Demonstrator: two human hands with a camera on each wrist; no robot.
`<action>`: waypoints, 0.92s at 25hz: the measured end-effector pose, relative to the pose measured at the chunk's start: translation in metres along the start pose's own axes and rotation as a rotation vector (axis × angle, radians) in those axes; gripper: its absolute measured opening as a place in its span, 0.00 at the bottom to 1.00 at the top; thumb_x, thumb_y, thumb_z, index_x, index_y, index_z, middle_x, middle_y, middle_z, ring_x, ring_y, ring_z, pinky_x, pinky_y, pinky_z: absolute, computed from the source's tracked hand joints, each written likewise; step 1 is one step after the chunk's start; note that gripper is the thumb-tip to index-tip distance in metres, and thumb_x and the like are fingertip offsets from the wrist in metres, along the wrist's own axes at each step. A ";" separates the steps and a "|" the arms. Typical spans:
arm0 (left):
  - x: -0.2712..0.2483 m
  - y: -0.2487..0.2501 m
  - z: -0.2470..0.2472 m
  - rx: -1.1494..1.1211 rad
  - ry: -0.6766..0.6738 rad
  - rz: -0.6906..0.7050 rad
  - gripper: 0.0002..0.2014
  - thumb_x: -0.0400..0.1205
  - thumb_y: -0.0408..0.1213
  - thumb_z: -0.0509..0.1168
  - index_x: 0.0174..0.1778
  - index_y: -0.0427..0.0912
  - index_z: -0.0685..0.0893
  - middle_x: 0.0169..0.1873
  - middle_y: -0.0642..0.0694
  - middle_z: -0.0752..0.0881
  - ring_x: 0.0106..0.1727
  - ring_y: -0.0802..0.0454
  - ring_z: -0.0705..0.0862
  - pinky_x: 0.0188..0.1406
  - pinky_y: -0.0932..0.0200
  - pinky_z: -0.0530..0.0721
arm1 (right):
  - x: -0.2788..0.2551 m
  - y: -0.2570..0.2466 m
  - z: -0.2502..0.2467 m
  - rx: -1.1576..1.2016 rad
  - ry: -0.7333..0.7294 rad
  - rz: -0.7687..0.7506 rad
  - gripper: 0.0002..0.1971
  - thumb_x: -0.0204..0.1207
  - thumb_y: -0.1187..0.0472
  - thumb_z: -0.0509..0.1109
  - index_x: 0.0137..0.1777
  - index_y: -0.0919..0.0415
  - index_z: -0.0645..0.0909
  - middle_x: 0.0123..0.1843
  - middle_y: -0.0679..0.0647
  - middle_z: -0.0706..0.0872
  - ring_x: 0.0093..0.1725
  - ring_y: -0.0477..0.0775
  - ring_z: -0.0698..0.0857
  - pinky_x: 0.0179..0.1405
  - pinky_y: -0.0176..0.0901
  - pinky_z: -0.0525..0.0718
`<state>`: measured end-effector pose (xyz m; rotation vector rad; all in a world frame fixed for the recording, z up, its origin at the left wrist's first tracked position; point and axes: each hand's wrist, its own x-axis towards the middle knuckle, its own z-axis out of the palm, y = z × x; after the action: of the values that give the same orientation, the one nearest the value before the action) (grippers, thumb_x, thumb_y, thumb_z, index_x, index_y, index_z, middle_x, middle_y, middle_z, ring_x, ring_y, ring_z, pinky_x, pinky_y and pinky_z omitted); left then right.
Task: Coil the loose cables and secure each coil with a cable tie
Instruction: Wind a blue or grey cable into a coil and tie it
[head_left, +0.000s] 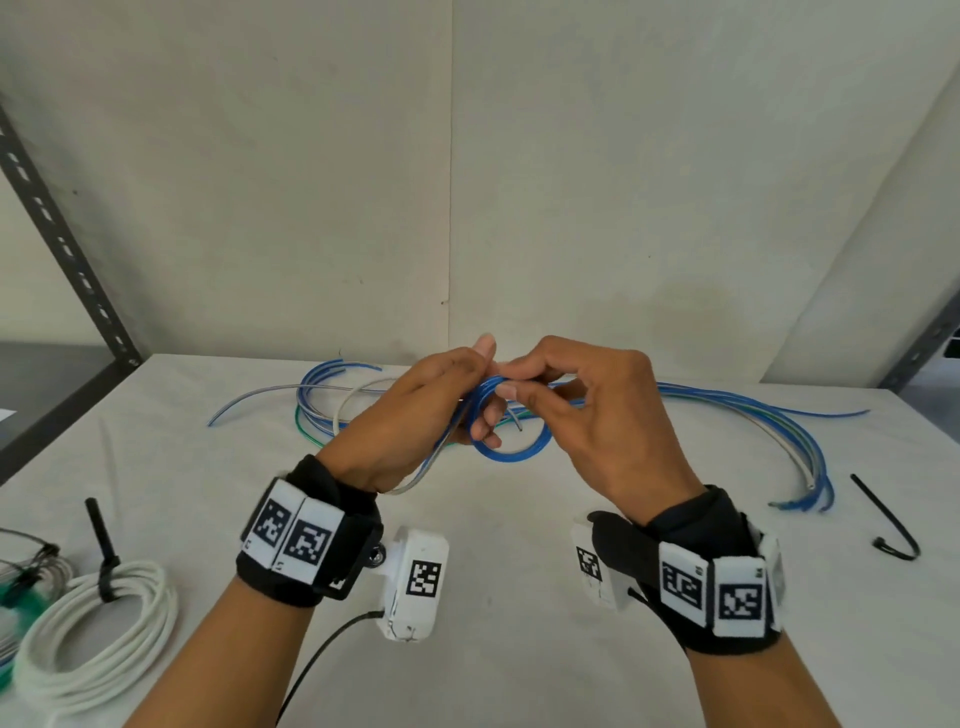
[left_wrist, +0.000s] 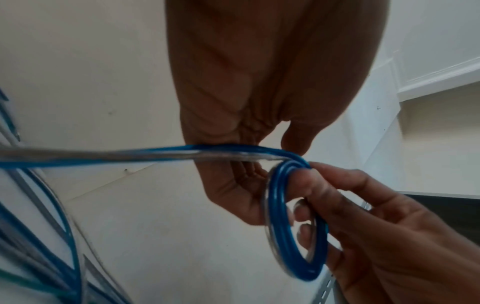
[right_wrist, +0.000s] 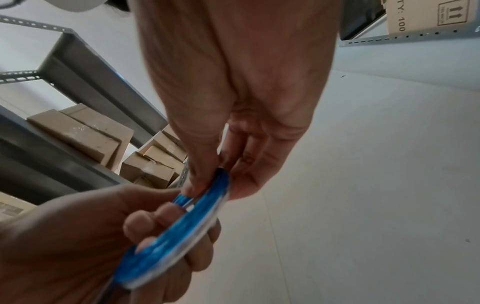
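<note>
A small blue cable coil (head_left: 514, 453) is held in the air over the middle of the table. My left hand (head_left: 467, 410) grips its left side, fingers curled through the ring. My right hand (head_left: 524, 392) pinches its top between thumb and forefinger. The coil's loose tail (head_left: 421, 475) runs down under my left palm. In the left wrist view the coil (left_wrist: 283, 236) is a tight ring of several turns, and the tail (left_wrist: 103, 156) leads off left. The right wrist view shows my right hand (right_wrist: 207, 185) pinching the coil (right_wrist: 166, 242) edge-on, with my left hand (right_wrist: 91, 236) wrapped round it.
Loose blue, white and green cables (head_left: 753, 415) lie in a long arc across the back of the table. A spare black cable tie (head_left: 883, 519) lies at the right. A tied white coil (head_left: 98, 634) and other coils (head_left: 21, 571) sit front left. Metal shelving (head_left: 52, 234) stands on the left.
</note>
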<state>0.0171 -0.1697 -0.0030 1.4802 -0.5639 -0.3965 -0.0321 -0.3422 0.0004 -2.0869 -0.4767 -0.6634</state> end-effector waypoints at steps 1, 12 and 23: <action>-0.001 0.001 0.000 0.023 0.007 0.003 0.22 0.92 0.49 0.51 0.50 0.33 0.80 0.31 0.42 0.77 0.30 0.52 0.75 0.44 0.54 0.87 | 0.000 0.000 0.003 0.013 0.028 -0.006 0.02 0.79 0.63 0.76 0.48 0.59 0.91 0.40 0.46 0.91 0.43 0.49 0.89 0.44 0.54 0.87; 0.001 0.011 0.001 -0.198 0.173 0.120 0.21 0.93 0.48 0.50 0.33 0.47 0.66 0.28 0.54 0.61 0.28 0.56 0.58 0.42 0.57 0.77 | -0.001 -0.006 0.048 0.523 0.352 0.238 0.15 0.78 0.48 0.75 0.59 0.56 0.84 0.49 0.54 0.92 0.48 0.54 0.91 0.48 0.51 0.91; 0.002 0.020 -0.026 -0.576 0.417 0.235 0.21 0.93 0.47 0.50 0.33 0.46 0.65 0.25 0.53 0.60 0.25 0.57 0.59 0.33 0.66 0.79 | -0.009 0.010 0.070 0.532 -0.114 0.346 0.04 0.84 0.68 0.70 0.55 0.65 0.84 0.35 0.53 0.88 0.32 0.49 0.84 0.38 0.37 0.83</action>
<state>0.0319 -0.1479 0.0175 0.8896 -0.2502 -0.0461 -0.0142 -0.2901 -0.0447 -1.6452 -0.3008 -0.1848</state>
